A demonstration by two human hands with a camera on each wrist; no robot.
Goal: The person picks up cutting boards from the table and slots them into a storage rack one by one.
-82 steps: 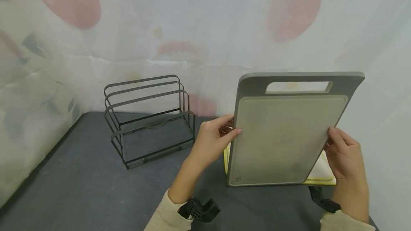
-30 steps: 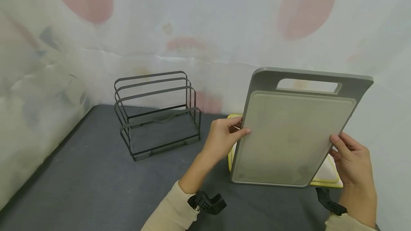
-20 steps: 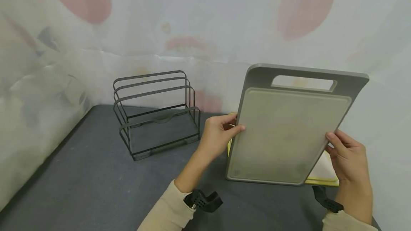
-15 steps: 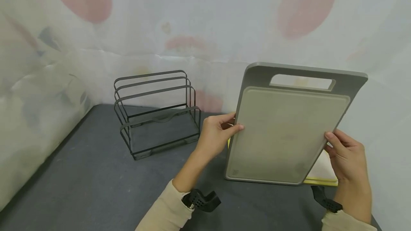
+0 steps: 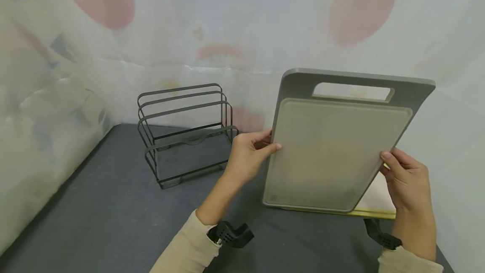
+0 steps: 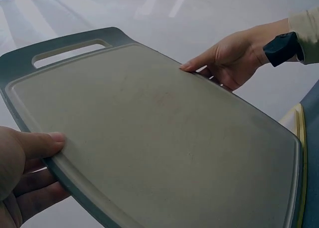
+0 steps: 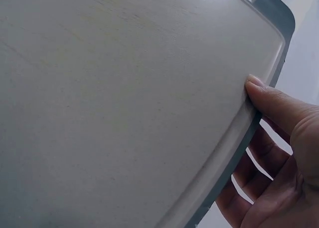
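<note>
I hold a grey cutting board (image 5: 333, 151) with a handle slot at its top, upright above the dark table. My left hand (image 5: 250, 155) grips its left edge, thumb on the front face. My right hand (image 5: 403, 178) grips its right edge the same way. In the left wrist view the grey cutting board (image 6: 159, 138) fills the frame, with my left hand (image 6: 25, 173) at one edge and my right hand (image 6: 234, 58) at the other. The right wrist view shows the grey cutting board (image 7: 124, 98) close up and my right hand (image 7: 279, 158) with its thumb on the rim.
A black wire rack (image 5: 187, 132) with several slots stands on the dark table (image 5: 94, 222) to the left of the board. A yellow-rimmed board (image 5: 375, 205) lies flat behind the held one. A patterned white sheet (image 5: 227, 24) closes off the back and sides.
The grey board has risen slightly and shifted left toward the rack, with both hands still gripping its edges.
</note>
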